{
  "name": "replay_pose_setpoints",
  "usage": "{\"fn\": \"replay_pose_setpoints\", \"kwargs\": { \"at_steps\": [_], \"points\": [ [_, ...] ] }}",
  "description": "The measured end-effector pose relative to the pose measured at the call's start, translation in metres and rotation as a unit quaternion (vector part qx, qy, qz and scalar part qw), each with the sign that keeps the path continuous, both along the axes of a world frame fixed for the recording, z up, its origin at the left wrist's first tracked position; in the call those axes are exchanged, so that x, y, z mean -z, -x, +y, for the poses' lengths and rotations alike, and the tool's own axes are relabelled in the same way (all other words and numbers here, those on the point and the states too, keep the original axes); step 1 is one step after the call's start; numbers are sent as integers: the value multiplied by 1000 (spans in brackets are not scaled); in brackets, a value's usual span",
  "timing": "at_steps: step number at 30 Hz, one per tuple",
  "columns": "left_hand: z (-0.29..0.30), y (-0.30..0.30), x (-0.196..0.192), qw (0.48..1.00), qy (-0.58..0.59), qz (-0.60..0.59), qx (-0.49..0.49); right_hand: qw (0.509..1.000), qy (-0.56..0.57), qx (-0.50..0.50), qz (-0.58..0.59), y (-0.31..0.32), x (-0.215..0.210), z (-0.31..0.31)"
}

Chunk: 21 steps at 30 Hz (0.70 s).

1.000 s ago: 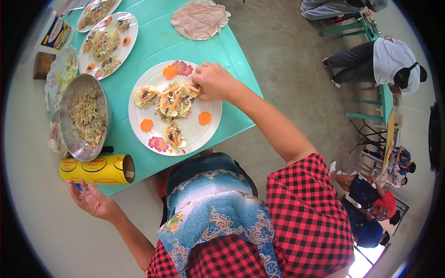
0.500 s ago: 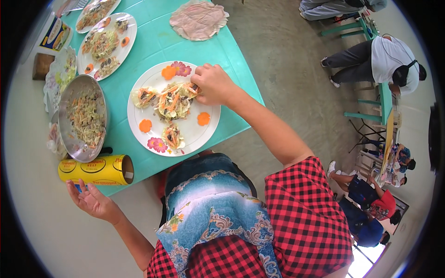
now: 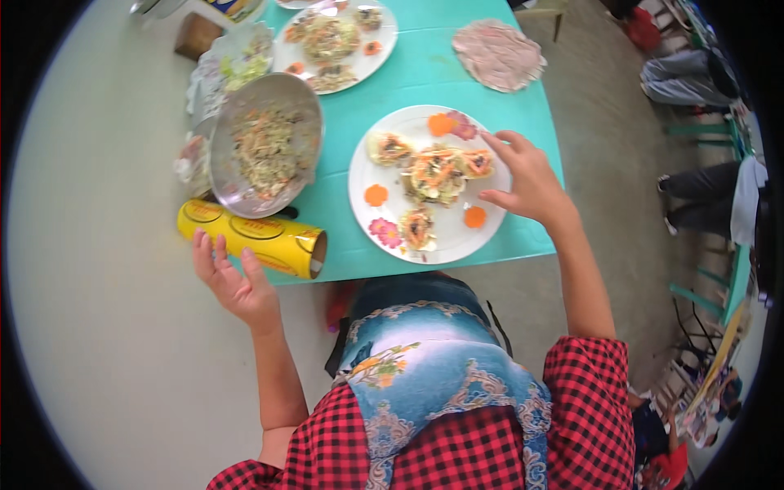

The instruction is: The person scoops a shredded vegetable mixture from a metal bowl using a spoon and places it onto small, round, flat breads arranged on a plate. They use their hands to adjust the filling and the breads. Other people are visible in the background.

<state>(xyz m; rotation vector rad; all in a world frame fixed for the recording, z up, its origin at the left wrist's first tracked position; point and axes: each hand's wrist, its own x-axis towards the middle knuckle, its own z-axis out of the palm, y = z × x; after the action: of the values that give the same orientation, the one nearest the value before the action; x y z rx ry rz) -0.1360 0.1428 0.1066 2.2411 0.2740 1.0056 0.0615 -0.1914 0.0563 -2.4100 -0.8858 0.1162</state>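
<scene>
Table [image 3: 490, 73] covered in a turquoise cloth fills the upper view, with a person in a red checked shirt standing at its near edge. A large white plate [image 3: 482, 229] of garnished food portions sits near that edge, just beside a metal bowl [image 3: 306, 106] of chopped salad. A yellow roll box [image 3: 245, 235] lies along the table's edge, partly overhanging. The right hand [image 3: 527, 184] rests at the plate's right rim, fingers spread and loosely curled, grasping nothing. The left hand [image 3: 237, 282] hovers open, fingertips at the yellow box. A careless nudge could likely tip that box off the edge, or slide the plate toward the person.
</scene>
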Motion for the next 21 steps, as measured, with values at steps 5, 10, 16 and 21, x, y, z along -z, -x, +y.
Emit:
{"fn": "replay_pose_setpoints", "kwargs": {
  "at_steps": [5,10,16,21],
  "points": [
    [36,-6,-3,998,-37,12,-50,981,-167,68,-70,7,-16,28],
    [75,-8,5,993,104,4,-57,953,-276,92,-84,46,-20,93],
    [65,-52,12,971,192,118,82,968,-223,106,41,141,-8,133],
    [0,-94,13,852,213,333,344,927,-187,315,78,163,2,118]
  ]
}}
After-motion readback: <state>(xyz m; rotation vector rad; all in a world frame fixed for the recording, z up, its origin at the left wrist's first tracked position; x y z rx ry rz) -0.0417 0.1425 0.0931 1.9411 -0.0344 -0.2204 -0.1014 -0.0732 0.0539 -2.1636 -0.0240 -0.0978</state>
